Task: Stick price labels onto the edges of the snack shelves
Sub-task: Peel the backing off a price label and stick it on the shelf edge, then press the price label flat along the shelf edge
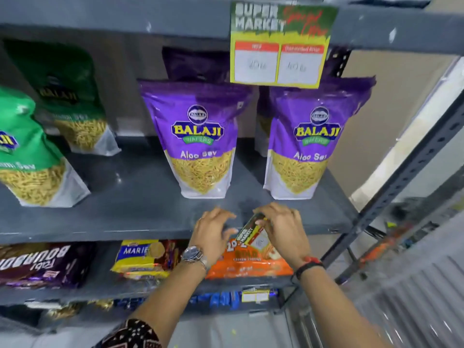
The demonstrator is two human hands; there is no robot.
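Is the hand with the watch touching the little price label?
Apart. The head view shows shelf edge between the left hand and the price label, which only the right hand pinches.

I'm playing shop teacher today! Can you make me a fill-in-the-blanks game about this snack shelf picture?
1. The two front Aloo Sev snack pouches are coloured ____.
2. The small paper price label is held in the ____ hand.
3. The silver wristwatch is on the ____ wrist.
4. The big hanging price card says Super ____.

Missing words: purple; right; left; Market

Head view, seemingly close, facing shelves [155, 217]
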